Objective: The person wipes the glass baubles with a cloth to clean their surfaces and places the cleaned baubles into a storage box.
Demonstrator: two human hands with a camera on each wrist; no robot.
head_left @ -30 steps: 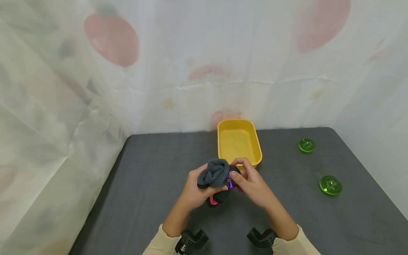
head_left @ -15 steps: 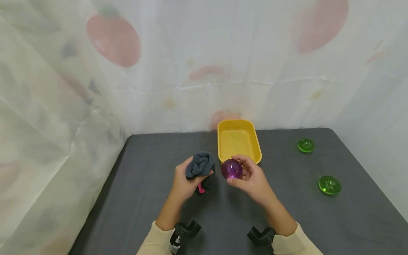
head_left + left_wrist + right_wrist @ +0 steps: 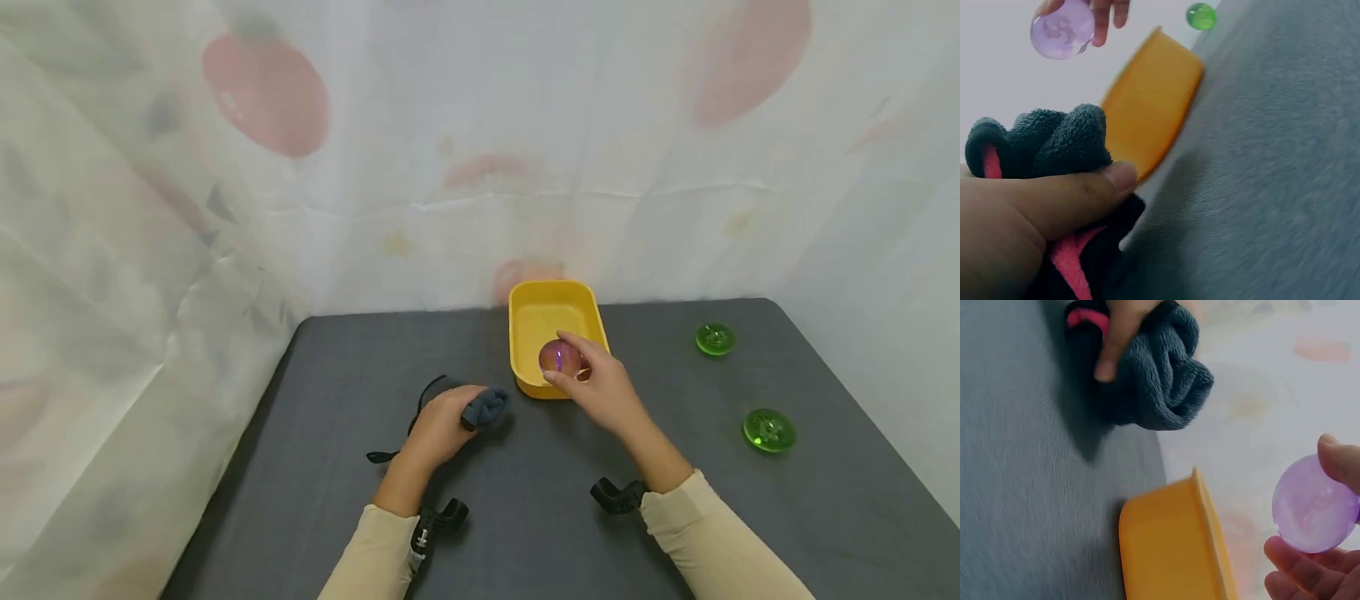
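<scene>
Seen from the head camera, two hands in cream sleeves work over a dark grey table (image 3: 315,467). The right hand (image 3: 600,387) holds a clear purple ball (image 3: 559,357) pinched between thumb and fingertips, directly over the near end of a yellow tub (image 3: 525,321). The left hand (image 3: 438,429) lies low on the table, fingers curled round a dark grey fleece cloth (image 3: 487,407) that bulges out of the grip toward the tub; a thin dark strap trails from the hand along the table on the other side. Well off to the right hand's outer side sit two green discs (image 3: 715,339), apart from each other. A pale curtain with faded red shapes (image 3: 262,92) hangs behind.

From the left wrist camera, the left thumb (image 3: 1079,194) presses the bunched cloth (image 3: 1054,140), whose pink lining shows below the grip. Beyond the cloth stands the yellow tub (image 3: 1147,119), and above it the ball (image 3: 1063,28) is held in fingertips.

From the right wrist camera, the ball (image 3: 1313,509) sits clamped between thumb and fingers (image 3: 1297,569), just beside the tub's rim (image 3: 1207,531). Farther off, the other hand grips the grey cloth (image 3: 1160,369) against the table.
</scene>
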